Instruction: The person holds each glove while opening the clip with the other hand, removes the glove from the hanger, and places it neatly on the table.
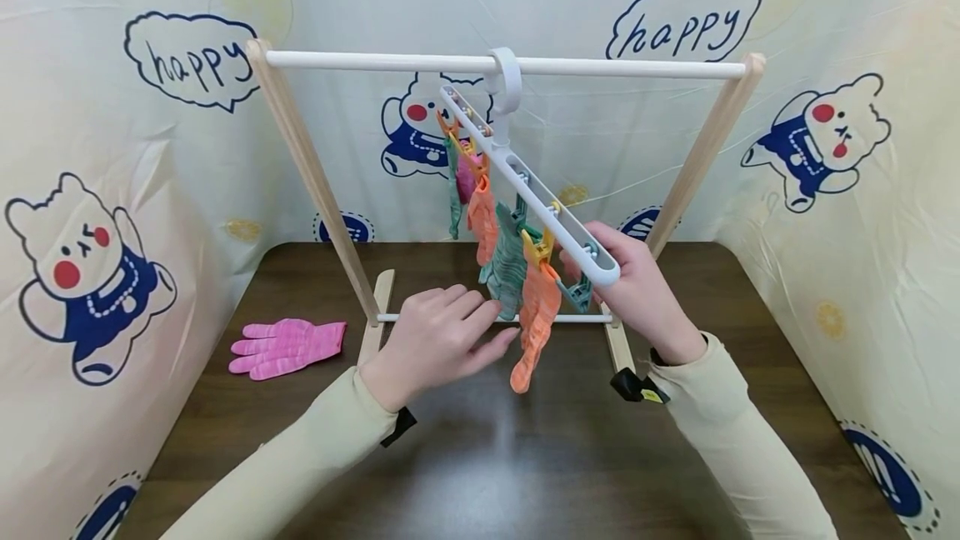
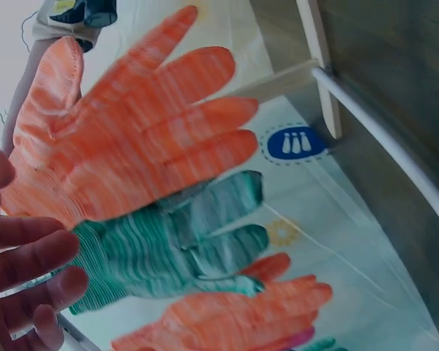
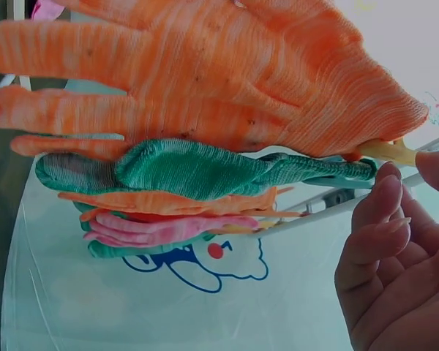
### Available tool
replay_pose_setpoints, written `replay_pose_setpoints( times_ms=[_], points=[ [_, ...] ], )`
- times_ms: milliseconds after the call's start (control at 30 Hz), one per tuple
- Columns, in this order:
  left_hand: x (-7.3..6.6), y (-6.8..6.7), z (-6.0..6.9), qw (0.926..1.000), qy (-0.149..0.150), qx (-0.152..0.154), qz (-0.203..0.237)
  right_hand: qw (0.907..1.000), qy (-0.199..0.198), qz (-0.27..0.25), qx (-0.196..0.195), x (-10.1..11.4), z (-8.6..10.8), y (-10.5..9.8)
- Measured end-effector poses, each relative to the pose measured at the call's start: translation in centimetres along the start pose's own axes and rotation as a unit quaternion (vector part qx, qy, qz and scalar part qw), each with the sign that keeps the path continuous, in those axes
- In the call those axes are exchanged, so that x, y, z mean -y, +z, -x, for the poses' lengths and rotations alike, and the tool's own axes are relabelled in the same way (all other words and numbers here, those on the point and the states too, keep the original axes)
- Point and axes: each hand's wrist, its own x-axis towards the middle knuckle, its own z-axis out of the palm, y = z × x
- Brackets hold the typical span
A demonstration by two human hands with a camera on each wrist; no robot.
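An orange knit glove [image 1: 537,315] hangs near the front end of a white clip hanger [image 1: 555,211], held by a yellow clip [image 1: 540,247]. My right hand [image 1: 633,282] is at that end, thumb and index finger at the yellow clip [image 3: 388,151], appearing to pinch it. An unoccupied teal clip [image 1: 576,294] dangles beside this hand. My left hand [image 1: 442,340] is left of the orange glove, its fingers loosely bent and holding nothing. Behind the orange glove hangs a green glove [image 2: 168,252]; farther back are another orange glove [image 1: 483,219], a pink one [image 1: 467,177] and a green one [image 1: 453,190].
The hanger hooks over a white rod [image 1: 382,62] between wooden side posts [image 1: 311,165]. A pink glove [image 1: 287,348] lies flat on the dark wooden table [image 1: 480,473], left of the stand. A lower white rod [image 1: 585,318] joins the stand's feet. Printed cloth surrounds the table.
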Motion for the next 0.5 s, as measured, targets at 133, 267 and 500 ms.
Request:
replay_pose_setpoints(
  times_ms=[133, 267, 500],
  points=[
    [-0.2, 0.3, -0.8, 1.0000, 0.005, -0.008, -0.001, 0.9996, -0.027, 0.008, 0.006, 0.0, -0.6, 0.1],
    [-0.5, 0.4, -1.4, 1.0000, -0.007, -0.003, 0.001, 0.9989, -0.046, 0.013, 0.003, 0.1, -1.0, 0.3],
    [-1.1, 0.6, -2.6, 0.9987, -0.049, 0.007, -0.004, 0.9956, -0.070, 0.061, -0.012, 0.5, -1.6, 0.6]
  ],
)
